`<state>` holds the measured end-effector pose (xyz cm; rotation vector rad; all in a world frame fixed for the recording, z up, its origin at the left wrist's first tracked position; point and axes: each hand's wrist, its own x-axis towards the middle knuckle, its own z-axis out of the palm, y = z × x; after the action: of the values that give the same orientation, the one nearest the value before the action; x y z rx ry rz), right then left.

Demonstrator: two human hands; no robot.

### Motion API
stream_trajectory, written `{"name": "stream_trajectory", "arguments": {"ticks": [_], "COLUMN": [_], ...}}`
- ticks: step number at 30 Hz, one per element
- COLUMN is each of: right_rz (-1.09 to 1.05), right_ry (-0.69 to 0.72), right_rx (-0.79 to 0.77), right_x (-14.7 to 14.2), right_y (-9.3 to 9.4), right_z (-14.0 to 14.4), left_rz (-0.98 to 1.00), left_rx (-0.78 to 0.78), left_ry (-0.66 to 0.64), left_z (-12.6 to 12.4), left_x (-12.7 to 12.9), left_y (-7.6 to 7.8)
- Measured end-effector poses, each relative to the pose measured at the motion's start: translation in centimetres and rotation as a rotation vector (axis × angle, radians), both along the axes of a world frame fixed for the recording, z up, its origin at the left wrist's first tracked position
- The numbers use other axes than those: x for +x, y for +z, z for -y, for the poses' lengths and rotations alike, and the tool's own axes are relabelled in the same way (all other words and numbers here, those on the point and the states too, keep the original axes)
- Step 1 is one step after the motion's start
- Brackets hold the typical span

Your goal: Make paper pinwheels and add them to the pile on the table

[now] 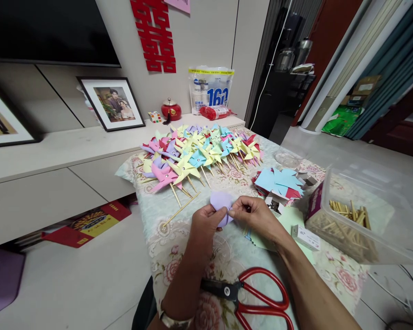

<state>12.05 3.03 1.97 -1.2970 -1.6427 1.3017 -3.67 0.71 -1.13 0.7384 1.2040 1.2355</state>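
Left fingers (pixel 220 215) and right fingers (pixel 239 213) pinch the part-folded, stickless purple paper (pixel 221 200) between them, many pinwheels (pixel 197 159) done beyond, one stick (pixel 181 210) loose to their left, blue paper (pixel 277 180) and boxed sticks (pixel 346 211) unused to their right.

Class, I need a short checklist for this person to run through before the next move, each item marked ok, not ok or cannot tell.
1. Purple paper held: ok; left hand and right hand both pinch it.
2. Fastener at its middle: cannot tell; fingers cover it.
3. Loose stick in sight: ok; on the tablecloth, left of the hands.
4. Scissors clear of the arms: not ok, I'd say; blades reach the left forearm in view.
5. Spare sticks: ok; in the plastic box.
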Motion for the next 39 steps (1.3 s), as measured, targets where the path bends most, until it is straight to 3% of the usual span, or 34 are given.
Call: {"name": "stream_trajectory", "arguments": {"ticks": [5, 9, 12, 17, 28, 36, 39], "right_rz": [-0.081, -0.147, -0.286, -0.549, -0.531, -0.508, -0.527], "right_ry": [0.034, -0.199, -0.292, -0.208, -0.252, -0.335, -0.286], "right_rx": [0.012, 0.028, -0.11, -0.265, -0.192, -0.092, -0.114], "right_x": [0.5, 0.3, 0.0, -0.6, -0.8, -0.4, -0.4], "right_y": [0.7, 0.6, 0.3, 0.6, 0.6, 0.1, 0.0], "right_z": [0.1, -0.2, -0.3, 0.0, -0.1, -0.3, -0.2], "left_rz": [0.152, 0.304, 0.353, 0.336, 0.187, 0.211, 0.24], "left_rx": [0.001, -0.012, -0.011, -0.017, 0.015, 0.012, 0.0], "left_ry": [0.026, 0.028, -0.026, -0.091, -0.073, 0.064, 0.079], "left_z": [-0.1, -0.2, -0.1, 0.1, 0.2, 0.2, 0.3], "left_x": [-0.2, -0.2, -0.2, -0.2, 0.2, 0.5, 0.6], "left_y": [-0.1, 0.3, 0.6, 0.4, -0.4, 0.3, 0.7]}}
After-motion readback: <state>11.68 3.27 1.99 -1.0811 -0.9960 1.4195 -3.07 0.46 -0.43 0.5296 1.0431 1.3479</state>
